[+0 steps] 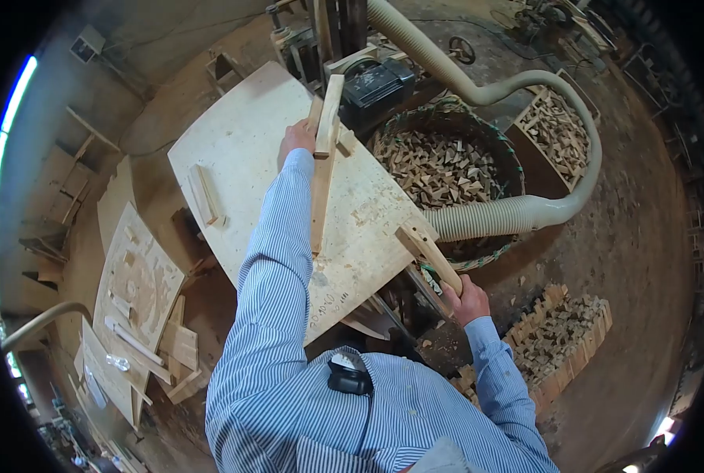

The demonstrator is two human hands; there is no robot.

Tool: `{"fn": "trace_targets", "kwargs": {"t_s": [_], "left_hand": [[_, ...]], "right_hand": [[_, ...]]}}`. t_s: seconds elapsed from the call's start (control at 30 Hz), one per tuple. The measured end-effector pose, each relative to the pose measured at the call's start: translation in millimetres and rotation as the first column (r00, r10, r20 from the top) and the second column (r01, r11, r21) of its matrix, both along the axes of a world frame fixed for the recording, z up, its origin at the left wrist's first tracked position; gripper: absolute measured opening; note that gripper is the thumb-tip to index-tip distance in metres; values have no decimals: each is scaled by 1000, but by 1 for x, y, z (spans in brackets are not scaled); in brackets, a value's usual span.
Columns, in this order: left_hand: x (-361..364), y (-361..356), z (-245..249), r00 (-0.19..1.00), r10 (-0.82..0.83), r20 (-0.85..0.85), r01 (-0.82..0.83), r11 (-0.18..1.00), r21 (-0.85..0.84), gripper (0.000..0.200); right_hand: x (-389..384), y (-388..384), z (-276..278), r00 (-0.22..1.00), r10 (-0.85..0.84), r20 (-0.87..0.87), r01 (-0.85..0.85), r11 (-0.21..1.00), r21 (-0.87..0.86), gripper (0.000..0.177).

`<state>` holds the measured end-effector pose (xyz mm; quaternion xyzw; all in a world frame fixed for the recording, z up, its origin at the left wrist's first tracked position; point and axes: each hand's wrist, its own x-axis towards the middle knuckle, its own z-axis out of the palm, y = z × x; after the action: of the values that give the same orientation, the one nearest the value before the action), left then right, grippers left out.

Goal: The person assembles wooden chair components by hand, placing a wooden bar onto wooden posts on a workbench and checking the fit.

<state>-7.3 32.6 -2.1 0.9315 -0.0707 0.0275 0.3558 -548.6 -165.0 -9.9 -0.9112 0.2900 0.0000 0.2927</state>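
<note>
On the pale plywood table [249,110], my left hand [298,138] is closed against a short wooden piece [315,116], its fingers partly hidden. Right beside it a thicker wooden bar [330,110] slants away from me, and a long wooden strip [322,205] runs back toward my sleeve. Lower right, past the table's corner, my right hand [468,299] is wrapped round the end of a wooden lever [431,256]. That lever's far end meets the table edge near a block with holes.
Behind the table stands a dark motor [379,83]. A ribbed hose [486,218] loops round a basket [517,169] of wood offcuts. A stacked pile of small blocks [557,339] sits lower right. Two loose strips [203,194] lie on the table's left; boards [135,268] stand farther left.
</note>
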Motion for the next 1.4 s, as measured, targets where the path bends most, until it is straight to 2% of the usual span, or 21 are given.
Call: {"fn": "trace_targets", "kwargs": {"t_s": [0.07, 0.2, 0.33, 0.4, 0.47, 0.5, 0.63, 0.73, 0.8, 0.83, 0.87, 0.93, 0.97, 1.03, 1.07, 1.13, 1.17, 1.2, 1.27, 1.3, 1.4], "left_hand": [[-8, 1, 4, 999, 15, 31, -15, 1000, -3, 49], [-4, -1, 3, 1000, 1, -18, -1, 1000, 23, 47], [13, 2, -23, 1000, -11, -25, 13, 997, 71, 45], [29, 6, -42, 995, -91, -39, 93, 994, 50, 46], [30, 6, -53, 996, -85, 3, 85, 996, -32, 46], [28, 5, -56, 994, -113, -8, 113, 993, -20, 46], [-1, 6, -20, 991, -133, -23, 131, 989, -70, 46], [-12, 3, -18, 995, -100, -21, 97, 986, -134, 45], [-14, 5, -12, 994, -37, 103, 50, 991, -122, 42], [-15, 5, -13, 963, -2, 268, 0, 1000, 7, 38], [-6, 11, -19, 961, 28, 276, -33, 999, 13, 38], [13, 22, -34, 911, -95, 400, 14, 980, 200, 36], [6, 22, -23, 911, -79, 405, -4, 980, 199, 36], [-12, 24, -11, 929, -270, 251, 257, 963, 84, 36], [-15, 24, -11, 931, -266, 249, 252, 964, 84, 36], [-20, 22, -15, 995, -13, 99, 23, 994, -104, 36], [-21, 22, -17, 997, 70, 29, -68, 997, -43, 38], [-21, 23, -18, 997, 79, 25, -78, 996, -43, 38], [-10, 21, -35, 975, -24, -221, -5, 992, -129, 36], [1, 18, -58, 972, -27, -233, -37, 963, -266, 33], [-10, 3, -27, 966, -35, -257, -41, 958, -284, 30]], "right_hand": [[-1, 1, 1, 1000, -17, 12, 17, 1000, -2, 49], [-2, 2, 4, 999, -32, 19, 33, 999, -22, 50], [-5, 0, 2, 999, -13, 50, 14, 1000, -25, 48], [-4, 1, 5, 998, 4, 62, -2, 1000, -30, 47], [-3, 3, 9, 999, -23, 23, 24, 999, -29, 49], [-2, 3, 11, 1000, -12, -2, 12, 999, -34, 50], [-1, 3, 19, 996, -12, -84, 12, 1000, -2, 54], [-3, 4, 28, 996, -11, -85, 12, 1000, 18, 54], [-2, 4, 31, 998, 14, -57, -13, 1000, 19, 53], [-3, 6, 33, 999, -3, -39, 3, 1000, -2, 53], [-3, 6, 34, 1000, -13, -19, 13, 1000, -23, 52], [-2, 3, 38, 998, 26, -54, -26, 1000, -5, 51], [-2, 3, 38, 998, 17, -52, -18, 1000, -12, 51], [-3, 5, 43, 998, 3, -62, -4, 1000, -20, 50], [-1, 4, 45, 998, 8, -64, -10, 1000, -18, 50], [1, 5, 49, 989, -14, -148, 11, 1000, -18, 50], [0, 6, 49, 988, -7, -154, 5, 1000, -16, 50], [0, 5, 50, 988, -5, -158, 3, 1000, -13, 50], [2, 4, 52, 987, 5, -161, -7, 1000, -12, 49], [2, 4, 52, 986, 0, -164, -1, 1000, -5, 49], [1, 6, 53, 986, -10, -166, 10, 1000, 0, 48]]}}
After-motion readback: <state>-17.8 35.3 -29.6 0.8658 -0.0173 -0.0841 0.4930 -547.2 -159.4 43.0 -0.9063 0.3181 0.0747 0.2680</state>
